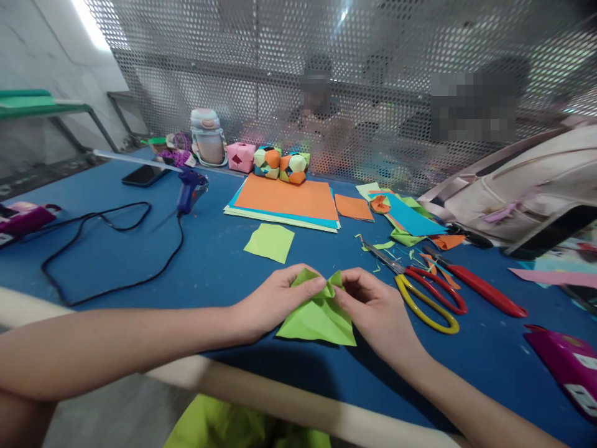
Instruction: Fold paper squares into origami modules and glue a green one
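Note:
Between my two hands is a light green sheet of paper, creased and gathered at its upper edge. My left hand pinches the upper left part, thumb on top. My right hand pinches the upper right part, its thumb and fingers bent round the fold. The sheet's lower edge spreads out flat just above the blue table. Beyond my left hand lies a second light green paper square. Scissors with one red and one yellow handle lie to the right of my right hand.
Behind lies a stack of coloured paper, with folded paper balls and a bottle. A blue glue gun with a black cord is at left. Red-handled pliers, paper scraps and a bag are at right.

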{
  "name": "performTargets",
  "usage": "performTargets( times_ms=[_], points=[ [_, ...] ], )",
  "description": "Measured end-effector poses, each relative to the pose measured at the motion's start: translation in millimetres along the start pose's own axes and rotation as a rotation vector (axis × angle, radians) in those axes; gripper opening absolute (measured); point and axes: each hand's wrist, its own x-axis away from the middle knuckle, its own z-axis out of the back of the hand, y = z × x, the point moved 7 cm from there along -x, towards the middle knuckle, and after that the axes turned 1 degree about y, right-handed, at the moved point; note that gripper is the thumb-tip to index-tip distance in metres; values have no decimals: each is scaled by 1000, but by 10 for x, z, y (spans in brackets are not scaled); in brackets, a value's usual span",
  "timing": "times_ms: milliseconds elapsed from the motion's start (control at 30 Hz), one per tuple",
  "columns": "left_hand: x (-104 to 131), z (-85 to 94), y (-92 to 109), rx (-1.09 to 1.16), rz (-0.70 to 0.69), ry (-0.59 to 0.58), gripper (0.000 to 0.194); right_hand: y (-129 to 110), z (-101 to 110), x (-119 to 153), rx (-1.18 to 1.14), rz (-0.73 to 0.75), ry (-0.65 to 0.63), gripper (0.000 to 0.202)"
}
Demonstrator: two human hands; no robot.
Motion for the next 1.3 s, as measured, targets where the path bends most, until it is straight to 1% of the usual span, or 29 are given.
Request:
performTargets(
  times_ms=[133, 267, 333, 467, 533, 600, 667, 733, 833, 900, 967, 1067, 1167, 1233, 1300],
  points=[
    [2, -15, -11, 29, 10, -2, 33, -101, 21, -9, 29, 111, 36, 16],
    [8, -13, -82, 63, 87, 13, 35, -36, -4, -8, 24, 62, 15, 13],
    [8, -1, -98, 66, 102, 28, 36, -6, -1, 2, 17, 58, 29, 15],
    [-3, 15, -61, 61, 48, 31, 33, -31, 11, 20, 18, 128, 61, 31],
    [-7, 21, -37, 52, 20, 31, 33, -44, 12, 20, 2, 137, 67, 36],
    [-5, 21, -30, 38, 18, 30, 34, -30, 23, 12, -35, 110, 83, 35],
    [0, 9, -31, 19, 28, 17, 35, 13, 41, 1, -80, 53, 106, 26],
    [7, -6, -34, -10, 33, -1, 36, 58, 48, -8, -87, -2, 113, 22],
    [17, -21, -28, -85, 15, -29, 36, 70, 33, -13, -62, -26, 89, 23],
    [25, -29, -6, -159, -18, -46, 36, 47, 25, -10, -98, -7, 85, 22],
    [36, -32, 26, -246, -57, -52, 35, 23, 20, -4, -151, 14, 82, 27],
    [50, -15, 80, -383, -117, -21, 32, 6, 10, 12, -169, 24, 57, 33],
    [51, 8, 100, -450, -147, 18, 30, -35, -12, 45, -118, 73, 6, 26],
    [44, 18, 84, -447, -140, 26, 30, -67, -41, 72, -53, 124, -27, 27],
    [37, 20, 68, -438, -129, 27, 30, -79, -55, 89, 19, 161, -18, 30]
  ],
)
